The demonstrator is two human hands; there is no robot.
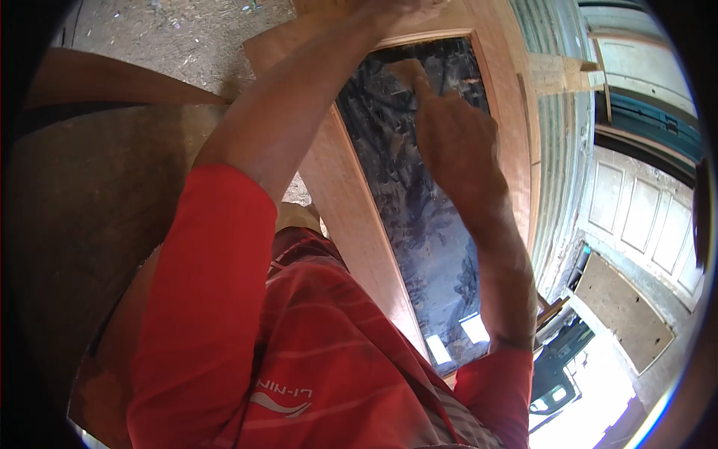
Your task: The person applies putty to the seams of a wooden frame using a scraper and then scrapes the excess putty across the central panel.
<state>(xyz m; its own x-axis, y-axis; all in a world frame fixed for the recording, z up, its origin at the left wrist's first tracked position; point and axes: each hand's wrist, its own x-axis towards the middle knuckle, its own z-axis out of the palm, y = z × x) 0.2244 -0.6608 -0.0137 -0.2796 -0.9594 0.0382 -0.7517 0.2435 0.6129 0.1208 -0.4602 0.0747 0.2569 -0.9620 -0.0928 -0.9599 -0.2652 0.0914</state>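
A wooden door frame [351, 202] with a dark reflective glass panel [419, 194] lies in front of me. My left hand [396, 9] reaches to the frame's far top edge and presses on the wood; the picture's top edge cuts off its fingers. My right hand [449, 135] rests on the glass, its index finger stretched toward the panel's upper corner. I cannot tell whether it holds anything small. Both arms wear red sleeves.
A brown board [97, 194] lies to the left, over sandy ground [179, 37]. On the right stand a corrugated metal wall [561, 142], a white panelled door [636, 209], a flat brown sheet [621, 307] and small wood blocks [561, 71].
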